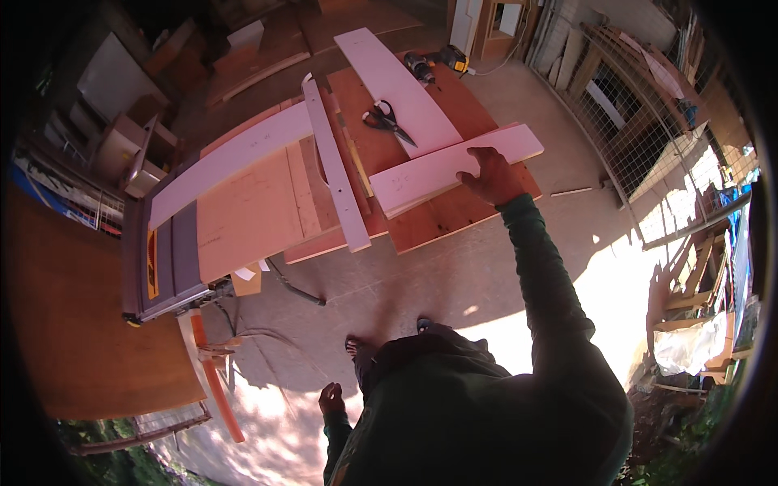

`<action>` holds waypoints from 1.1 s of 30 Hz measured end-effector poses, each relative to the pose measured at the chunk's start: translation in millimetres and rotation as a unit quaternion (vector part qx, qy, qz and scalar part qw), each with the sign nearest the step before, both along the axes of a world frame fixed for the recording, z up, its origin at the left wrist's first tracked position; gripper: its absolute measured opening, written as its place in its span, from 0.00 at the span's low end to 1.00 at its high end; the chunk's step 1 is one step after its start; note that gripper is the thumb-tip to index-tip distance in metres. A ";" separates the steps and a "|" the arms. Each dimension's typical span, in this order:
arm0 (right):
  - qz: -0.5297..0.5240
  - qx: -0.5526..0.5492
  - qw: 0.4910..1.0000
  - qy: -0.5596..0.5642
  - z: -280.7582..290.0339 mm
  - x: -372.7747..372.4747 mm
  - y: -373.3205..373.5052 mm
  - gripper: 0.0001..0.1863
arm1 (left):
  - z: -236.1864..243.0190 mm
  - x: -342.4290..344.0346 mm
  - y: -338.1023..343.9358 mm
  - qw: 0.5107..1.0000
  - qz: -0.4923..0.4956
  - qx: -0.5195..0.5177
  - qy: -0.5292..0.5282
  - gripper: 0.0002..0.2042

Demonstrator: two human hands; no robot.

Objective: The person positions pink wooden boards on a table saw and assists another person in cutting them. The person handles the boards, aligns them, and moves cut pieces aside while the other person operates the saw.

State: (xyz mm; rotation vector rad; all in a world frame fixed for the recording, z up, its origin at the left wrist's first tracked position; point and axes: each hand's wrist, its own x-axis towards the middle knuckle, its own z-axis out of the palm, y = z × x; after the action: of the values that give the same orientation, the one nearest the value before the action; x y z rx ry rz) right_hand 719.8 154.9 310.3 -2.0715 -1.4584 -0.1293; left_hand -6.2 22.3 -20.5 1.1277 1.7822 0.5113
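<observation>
My right hand (pixel 492 176) reaches over the right part of a short white board (pixel 433 172), thumb and forefinger apart. It touches or hovers just over the board; I cannot tell which. The board lies across the near end of a longer white board (pixel 397 85), both on a reddish-brown wooden panel (pixel 433 228). Black-handled scissors (pixel 387 123) rest on the longer board. My left hand (pixel 331 398) hangs low by my side, fingers loosely bent and apart, with nothing seen in it.
Left of the panel stands a table saw (pixel 174 251) bearing a wide white strip (pixel 231 162) and a narrow white strip (pixel 334 166). A cordless drill (pixel 420 69) sits at the panel's far edge. A wire-mesh frame (pixel 620 113) leans at the right. A cable (pixel 296 287) lies on the floor.
</observation>
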 end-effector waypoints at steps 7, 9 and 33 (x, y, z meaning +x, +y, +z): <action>-0.104 -0.024 0.972 0.211 -51.1 -5.6 3.1 0.37 | 229.4 165.9 113.6 0.977 -0.049 0.206 -0.029 0.29; -0.116 -0.035 0.975 0.186 -56.3 -13.9 3.3 0.36 | 275.0 201.8 153.8 0.942 -0.178 0.283 -0.006 0.34; -0.058 -0.087 0.994 0.041 -69.2 103.5 197.8 0.36 | 275.6 529.6 322.3 0.786 -0.469 0.399 0.053 0.42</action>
State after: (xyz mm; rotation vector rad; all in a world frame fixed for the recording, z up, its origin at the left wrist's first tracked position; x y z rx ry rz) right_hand 823.3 352.7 241.1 -2.2744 -1.3413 0.0398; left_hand 523.4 344.6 255.1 2.4575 0.8120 0.5731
